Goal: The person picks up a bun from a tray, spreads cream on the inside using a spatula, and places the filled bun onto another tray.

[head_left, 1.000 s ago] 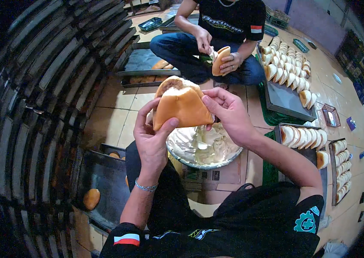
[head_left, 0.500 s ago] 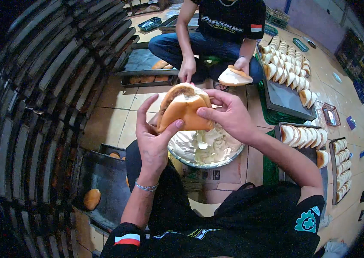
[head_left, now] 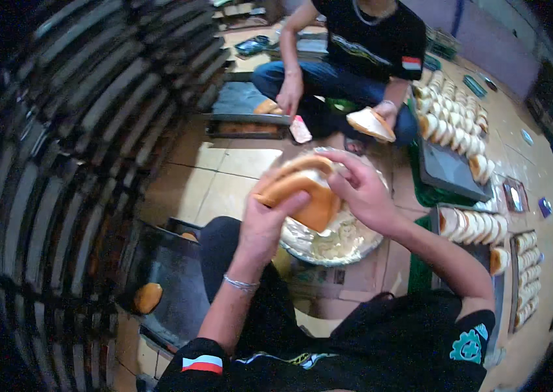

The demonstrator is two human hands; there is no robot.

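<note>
A golden-brown bread bun point(head_left: 316, 204), folded or split with its halves close together, is held up over a wide bowl point(head_left: 333, 262) of pale cream point(head_left: 297, 243). My left hand point(head_left: 258, 225) grips the bun's left side, thumb across its front. At the right end, the fingers of my right hand point(head_left: 369, 199) are closed on the bun's upper edge. Whether cream lies inside the bun is hard to see, as the picture is blurred there. Both hands partly hide the bowl.
Opposite, a person point(head_left: 371, 49) sits holding a cream-covered bun point(head_left: 369, 123) and a cream-smeared spatula point(head_left: 299, 129). Dark trays point(head_left: 453, 178) with rows of filled buns point(head_left: 472, 225) stand on the right. A dark tray point(head_left: 182, 297) with a loose bun point(head_left: 148, 298) lies left, beside stacked racks point(head_left: 87, 163).
My hands have lowered the bun toward the cream and tilted it, bringing its halves nearer together. The view has shifted. Across from me, the person's spatula now shows plainly beside their held bun.
</note>
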